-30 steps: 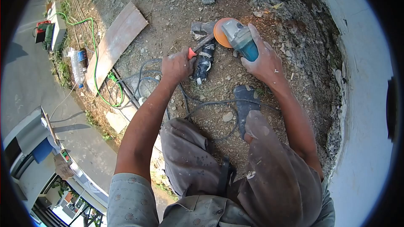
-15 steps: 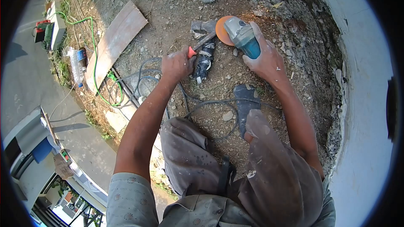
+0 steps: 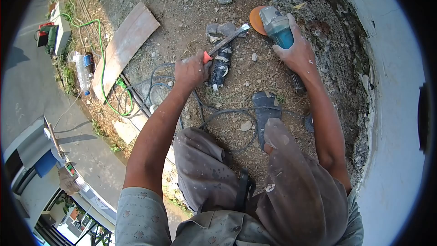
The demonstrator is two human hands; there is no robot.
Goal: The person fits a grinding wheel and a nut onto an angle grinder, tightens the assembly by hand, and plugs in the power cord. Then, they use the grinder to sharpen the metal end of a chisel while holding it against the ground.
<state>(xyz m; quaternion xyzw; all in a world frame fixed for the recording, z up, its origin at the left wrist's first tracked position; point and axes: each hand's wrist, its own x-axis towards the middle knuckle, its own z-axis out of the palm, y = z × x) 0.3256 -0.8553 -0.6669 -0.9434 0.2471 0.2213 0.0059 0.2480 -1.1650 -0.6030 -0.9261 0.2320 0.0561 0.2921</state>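
My right hand [image 3: 299, 53] grips a blue and grey angle grinder [image 3: 276, 26] whose orange disc [image 3: 256, 19] is lifted clear, up and to the right of the tool in my other hand. My left hand [image 3: 192, 71] is shut on the orange handle of a flat metal chisel-like tool [image 3: 226, 41], whose bare tip rests over a grey stone [image 3: 220, 29] on the dirt. A black, paint-flecked object [image 3: 220, 67] lies just right of my left hand.
A grey power cable [image 3: 214, 111] loops over the gravel between my knees. My sandalled foot [image 3: 266, 109] is planted below the grinder. A wooden plank [image 3: 124, 45], green hose [image 3: 102, 50] and plastic bottle [image 3: 83, 70] lie left. A white curved wall [image 3: 396, 86] borders the right.
My right hand has swung the grinder up and to the right, off the metal tool, so its tip now shows. My left hand has stayed where it was.
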